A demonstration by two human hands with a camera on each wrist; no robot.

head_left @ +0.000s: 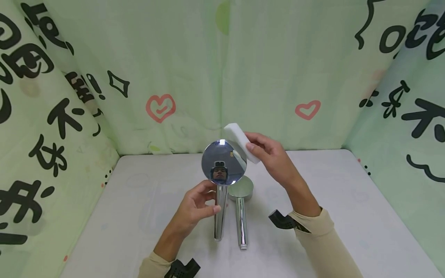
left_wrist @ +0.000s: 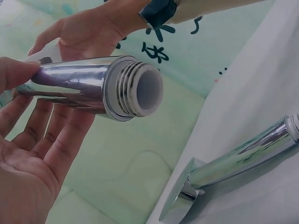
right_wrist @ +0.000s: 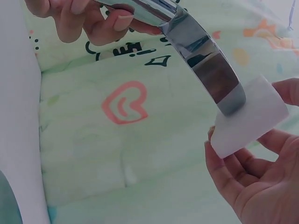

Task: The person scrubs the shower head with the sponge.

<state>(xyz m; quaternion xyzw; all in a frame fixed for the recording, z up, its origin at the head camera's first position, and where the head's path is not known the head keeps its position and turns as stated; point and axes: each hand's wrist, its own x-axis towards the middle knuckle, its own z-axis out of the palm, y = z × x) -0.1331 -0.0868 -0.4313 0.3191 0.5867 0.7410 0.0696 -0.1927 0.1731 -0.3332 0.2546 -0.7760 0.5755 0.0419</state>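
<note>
A chrome handheld shower head (head_left: 221, 162) is held up over the table by my left hand (head_left: 196, 206), which pinches its handle between thumb and fingers. Its round mirror-like side faces the head camera. In the left wrist view the threaded end of the handle (left_wrist: 79, 81) points toward that camera. My right hand (head_left: 274, 160) grips a white sponge block (head_left: 242, 143) at the right edge of the round head. The right wrist view has the sponge (right_wrist: 252, 116) against the head's rim. A second chrome shower head (head_left: 241, 188) lies on the table behind the held one, partly covered by it.
The white tabletop (head_left: 146, 216) lies under both hands. Pale green curtain cloth (head_left: 264, 77) with black writing and red hearts hangs at the back and on both sides. A black wrist-camera mount (head_left: 283, 220) is on the right wrist, another (head_left: 182, 269) on the left.
</note>
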